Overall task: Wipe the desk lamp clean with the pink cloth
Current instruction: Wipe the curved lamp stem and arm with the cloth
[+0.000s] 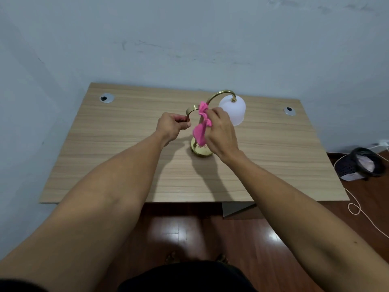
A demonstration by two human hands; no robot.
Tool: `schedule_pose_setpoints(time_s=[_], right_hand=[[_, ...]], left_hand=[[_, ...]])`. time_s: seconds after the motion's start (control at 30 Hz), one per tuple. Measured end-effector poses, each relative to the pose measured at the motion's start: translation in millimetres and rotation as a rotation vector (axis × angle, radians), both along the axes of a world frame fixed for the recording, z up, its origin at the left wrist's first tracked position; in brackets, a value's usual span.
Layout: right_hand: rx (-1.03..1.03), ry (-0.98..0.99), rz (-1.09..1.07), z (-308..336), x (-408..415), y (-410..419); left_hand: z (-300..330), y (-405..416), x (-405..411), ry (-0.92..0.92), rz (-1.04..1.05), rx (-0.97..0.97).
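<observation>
A brass desk lamp (201, 151) stands near the middle of a wooden desk (117, 157). Its curved arm arches up to a white frosted shade (233, 109) on the right. A second brass curve sticks out to the left. My left hand (171, 126) is closed on the end of that left curve. My right hand (221, 131) grips the pink cloth (201, 123), which is bunched around the lamp's upright stem. Part of the cloth hangs down toward the round base. The stem itself is mostly hidden by cloth and fingers.
Two round cable grommets sit in the desk, one at back left (107, 98), one at back right (289, 111). The desk stands against a pale wall. On the wooden floor to the right are a dark bin (362, 163) and a loose white cord (355, 207).
</observation>
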State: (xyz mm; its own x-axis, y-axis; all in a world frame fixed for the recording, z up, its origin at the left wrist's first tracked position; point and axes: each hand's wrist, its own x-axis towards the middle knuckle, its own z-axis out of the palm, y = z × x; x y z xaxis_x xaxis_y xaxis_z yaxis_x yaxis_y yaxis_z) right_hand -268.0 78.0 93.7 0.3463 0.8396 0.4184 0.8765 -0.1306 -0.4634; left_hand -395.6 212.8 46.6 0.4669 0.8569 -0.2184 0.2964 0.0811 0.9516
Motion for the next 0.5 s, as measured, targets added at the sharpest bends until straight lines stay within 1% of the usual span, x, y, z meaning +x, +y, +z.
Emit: schedule_pose_setpoints(time_s=[0.07,0.1,0.13,0.2,0.33,0.43,0.5], right_hand=[[0.085,0.183,-0.097,5.2,2.3,-5.9],[0.137,0.219,-0.110,7.6,1.6,-8.1],[0.179,0.212,-0.090,11.4,-0.3,-9.7],[0.202,0.125,0.022,17.9,-3.1,-5.3],[0.056,-0.207,0.220,0.2,-9.4,17.3],[-0.033,-0.319,0.317,-10.5,-11.3,22.8],[-0.044,-0.428,0.406,-11.9,-7.1,18.2]], left_hand=[[-0.1,1.1,-0.2,0.018,-0.008,0.002],[0.0,1.3,-0.2,0.029,-0.013,0.011],[-0.3,1.7,-0.3,0.040,-0.015,0.019],[-0.2,2.0,-0.2,0.058,-0.018,0.024],[1.7,0.5,0.1,0.055,-0.032,0.051],[2.5,-0.6,-1.1,0.076,-0.050,0.096],[2.6,0.0,-2.4,0.088,-0.040,0.125]])
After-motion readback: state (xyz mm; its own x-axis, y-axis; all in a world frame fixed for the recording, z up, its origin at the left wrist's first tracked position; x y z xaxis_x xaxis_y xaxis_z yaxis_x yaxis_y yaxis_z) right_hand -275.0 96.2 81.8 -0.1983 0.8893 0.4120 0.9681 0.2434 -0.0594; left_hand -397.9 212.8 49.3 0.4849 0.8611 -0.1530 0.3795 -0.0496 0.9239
